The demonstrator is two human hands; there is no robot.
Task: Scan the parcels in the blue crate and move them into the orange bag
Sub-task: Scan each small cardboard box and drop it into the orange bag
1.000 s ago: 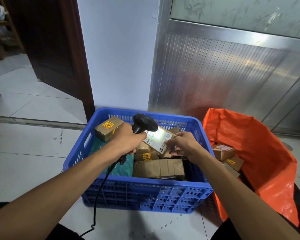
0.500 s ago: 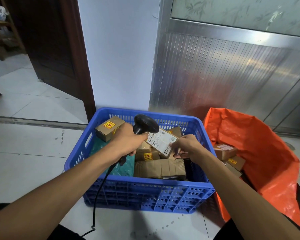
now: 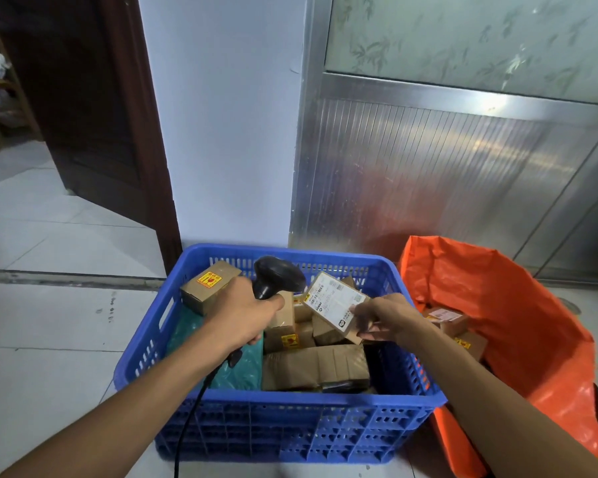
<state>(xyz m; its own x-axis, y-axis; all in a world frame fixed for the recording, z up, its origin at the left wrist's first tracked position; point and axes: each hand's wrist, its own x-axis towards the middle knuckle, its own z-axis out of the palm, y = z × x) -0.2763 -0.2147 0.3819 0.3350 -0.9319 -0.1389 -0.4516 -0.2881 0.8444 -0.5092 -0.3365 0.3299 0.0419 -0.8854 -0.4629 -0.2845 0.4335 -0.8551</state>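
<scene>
A blue crate [image 3: 290, 429] stands on the floor, holding several brown cardboard parcels and a green soft pack [image 3: 235, 370]. My left hand [image 3: 242, 315] grips a black corded barcode scanner [image 3: 277, 276] over the crate, its head facing right. My right hand [image 3: 384, 317] pinches a small cardboard parcel with a white label [image 3: 335, 305], tilted, just right of the scanner head. The orange bag [image 3: 518, 322] lies open to the right of the crate with a few parcels [image 3: 453, 322] inside.
A white wall and a ribbed metal panel [image 3: 428, 174] stand right behind the crate and bag. A dark wooden door frame [image 3: 132, 132] is at the back left. Pale floor tiles [image 3: 49, 339] extend to the left.
The bright scanner light on the label has gone out. My right hand has shifted the labelled parcel slightly to the right, away from the scanner head. My left hand stays put.
</scene>
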